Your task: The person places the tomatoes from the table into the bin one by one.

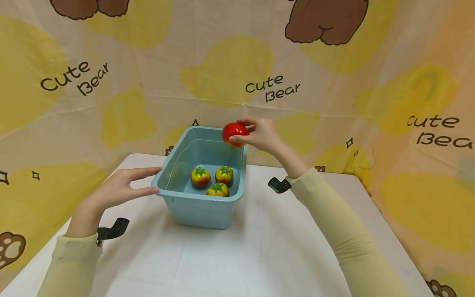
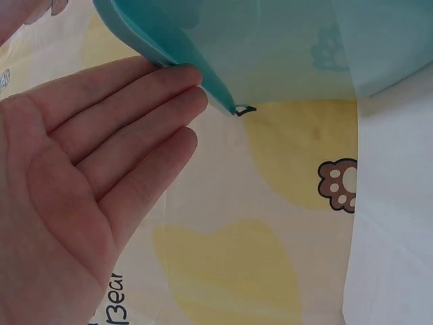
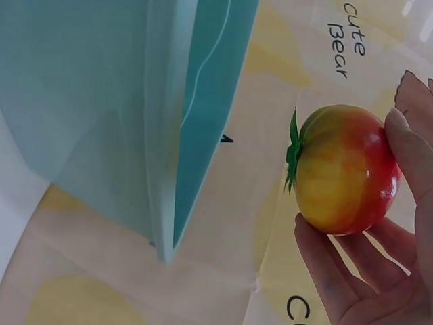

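My right hand (image 1: 264, 136) grips a toy tomato (image 1: 235, 134) between thumb and fingers, raised at the right rim of a pale blue plastic bin (image 1: 202, 212). In the right wrist view the tomato (image 3: 346, 170) is red shading to yellow, its green leafy top facing the bin. Inside the bin sit three more tomatoes, a left one (image 1: 200, 178), a right one (image 1: 224, 175) and a front one (image 1: 217, 190), leafy tops up. With straight fingers my left hand (image 1: 118, 185) touches the bin's left rim; the left wrist view shows its extended fingers (image 2: 128, 128) against the edge.
The bin stands on a white-covered table (image 1: 259, 251). Behind and at both sides hangs a cream and yellow cloth (image 1: 156, 62) printed with bears and words. A dark wrist strap piece sticks out at the left wrist (image 1: 113, 229) and another at the right wrist (image 1: 279, 185).
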A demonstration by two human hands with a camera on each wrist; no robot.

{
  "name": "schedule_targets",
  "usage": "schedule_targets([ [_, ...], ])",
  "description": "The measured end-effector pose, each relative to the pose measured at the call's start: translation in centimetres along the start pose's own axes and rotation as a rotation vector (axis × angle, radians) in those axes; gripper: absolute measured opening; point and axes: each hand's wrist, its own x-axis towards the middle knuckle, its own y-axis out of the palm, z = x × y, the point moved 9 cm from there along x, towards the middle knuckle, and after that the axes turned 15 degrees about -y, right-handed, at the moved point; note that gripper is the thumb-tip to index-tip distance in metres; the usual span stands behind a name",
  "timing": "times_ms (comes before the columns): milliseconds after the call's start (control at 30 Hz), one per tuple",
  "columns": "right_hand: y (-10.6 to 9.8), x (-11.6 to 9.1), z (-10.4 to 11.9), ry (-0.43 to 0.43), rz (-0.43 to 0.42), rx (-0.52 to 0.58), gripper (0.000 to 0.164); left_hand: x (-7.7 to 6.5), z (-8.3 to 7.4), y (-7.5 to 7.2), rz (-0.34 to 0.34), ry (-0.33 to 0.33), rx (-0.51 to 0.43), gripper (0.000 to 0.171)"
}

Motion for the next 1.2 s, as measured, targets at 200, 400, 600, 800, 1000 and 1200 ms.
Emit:
schedule_targets([
  [200,0.7,0.9,-0.3,0.032,0.025,0.017,0.057,-0.1,0.0,-0.1,-0.004,-0.001,0.005,0.062],
  [400,1.2,1.6,-0.6,0.074,0.035,0.056,0.056,-0.2,-0.1,0.0,-0.003,0.0,0.01,0.062],
  [600,1.7,2.5,-0.6,0.08,0.032,0.074,0.054,-0.1,-0.1,0.0,-0.004,-0.001,0.012,0.063],
  [800,2.3,3.1,-0.9,0.106,0.044,0.058,0.056,-0.2,-0.1,-0.1,-0.005,0.006,0.007,0.063],
  [1000,3.0,3.5,-0.9,0.112,0.047,0.091,0.058,-0.2,-0.1,0.0,-0.002,0.009,0.003,0.062],
  [1200,2.9,3.3,-1.3,0.1,0.018,0.124,0.058,0.0,-0.1,0.2,0.003,0.009,-0.001,0.062],
])
